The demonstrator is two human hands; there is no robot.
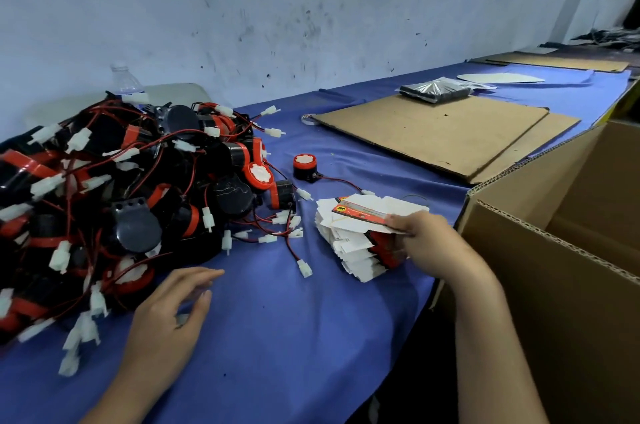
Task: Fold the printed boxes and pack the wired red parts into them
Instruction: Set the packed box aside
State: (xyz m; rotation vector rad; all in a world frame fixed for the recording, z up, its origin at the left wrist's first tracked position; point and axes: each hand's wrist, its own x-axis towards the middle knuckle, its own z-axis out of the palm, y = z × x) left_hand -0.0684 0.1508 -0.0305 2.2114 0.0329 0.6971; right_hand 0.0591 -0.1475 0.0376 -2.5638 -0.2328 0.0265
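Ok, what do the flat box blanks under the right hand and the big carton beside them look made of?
The flat box blanks look like thin paperboard: plain white backs, red printed faces, edges fanning like card. The big carton is brown corrugated cardboard, matte; wavy fluting shows along its cut top edge.

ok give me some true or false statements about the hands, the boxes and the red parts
1. The right hand pinches the top flat printed box of the stack. True.
2. The left hand grips a wired red part. False: it is open and holds nothing, beside the pile.
3. One wired red part stands alone on the blue cloth, apart from the pile. True.
4. The cardboard carton is taped shut. False: its top is open.
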